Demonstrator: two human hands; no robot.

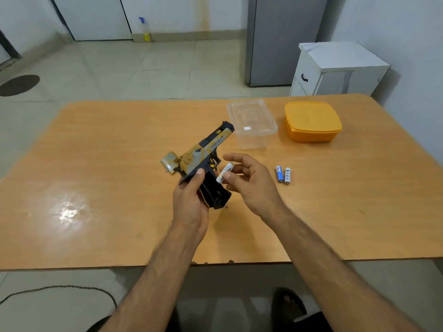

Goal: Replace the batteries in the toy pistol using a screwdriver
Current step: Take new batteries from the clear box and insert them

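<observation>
**Battery in hand, pistol held up — swap looks mid-way**

The toy pistol [206, 161] is off the table, held above its middle, barrel pointing away toward the far right and the black grip end angled down toward the person. The left hand [191, 202] is wrapped round the back of the grip, thumb up along the side. The right hand [249, 183] sits just beside the grip and pinches a white battery [224, 175] between thumb and fingers, the other fingers loosely curled. The battery is tilted, very near the pistol's grip, but I can't tell if it touches.

Judging progress: the battery compartment itself isn't clearly visible — hidden by the hands and the dark plastic — so can't say whether the cover is off or how many cells are inside. No screwdriver shows anywhere in view, which suggests the unscrewing part is done, or the tool is out of frame. Whether the white battery is going in or coming out can't be told from this alone.

Two more batteries [283, 174], blue and white, lie side by side on the table [96, 164] to the right of the hands, well apart from the pistol — prob. the other set, old or new.

Further back stand a clear plastic box [251, 123] and, beside it, an orange lidded box [312, 122].

Left, as far as seen: seat the cells, close the cover, screw it down.
</observation>
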